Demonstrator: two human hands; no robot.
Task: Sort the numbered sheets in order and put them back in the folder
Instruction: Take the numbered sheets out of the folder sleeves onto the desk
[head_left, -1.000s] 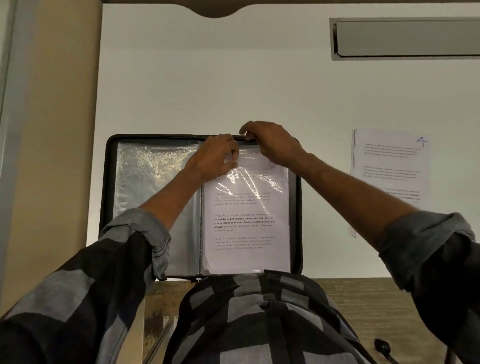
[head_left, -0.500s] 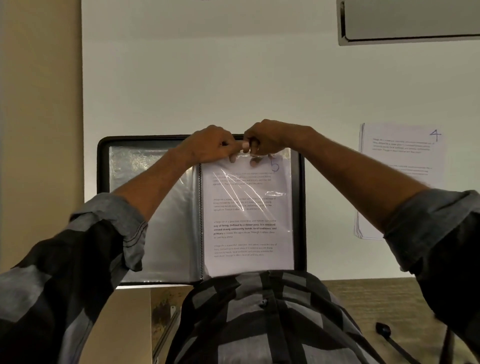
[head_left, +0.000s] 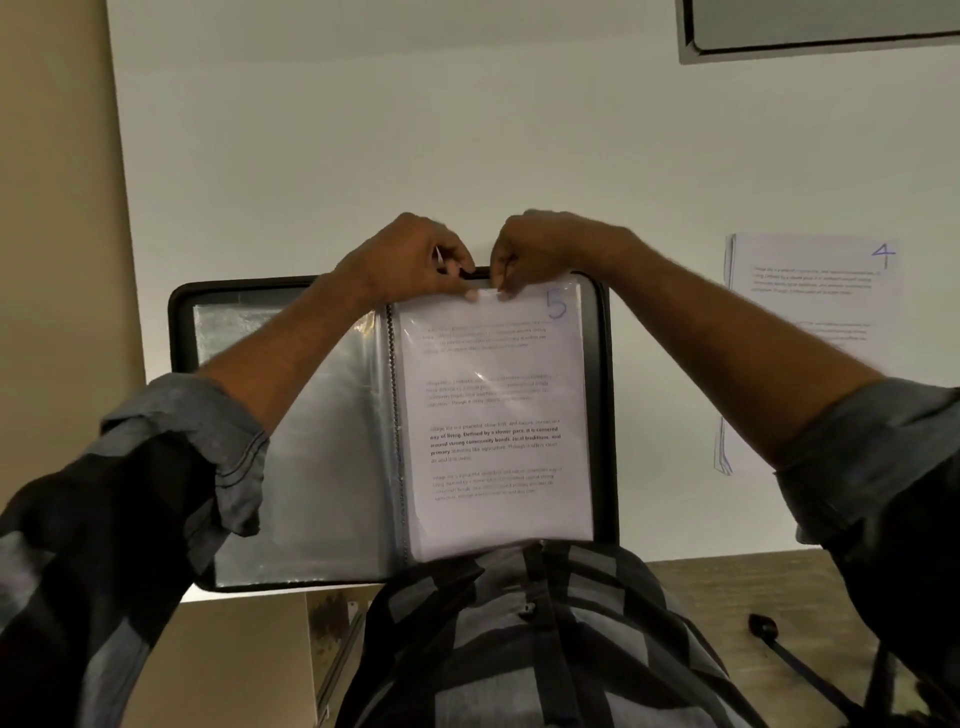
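A black folder (head_left: 179, 332) with clear plastic sleeves lies open on the white table. Its right-hand sleeve holds a printed sheet marked 5 (head_left: 493, 405). My left hand (head_left: 410, 260) and my right hand (head_left: 540, 249) meet at the top edge of that sleeve, and each pinches the edge with curled fingers. Whether they grip the plastic or the paper cannot be told. The left-hand sleeve (head_left: 311, 441) looks empty. A stack of sheets (head_left: 810, 332) topped by the one marked 4 lies on the table to the right of the folder.
The white table (head_left: 467, 130) stretches far beyond the folder. A grey-framed panel (head_left: 831, 36) sits at the top right. A beige wall (head_left: 57, 208) borders the left side. A dark strap (head_left: 769, 631) lies on the wooden floor at lower right.
Both hands have drawn together at the sleeve's top edge and now pinch it. The sheet sits lower in the sleeve, and its number 5 has come into sight.
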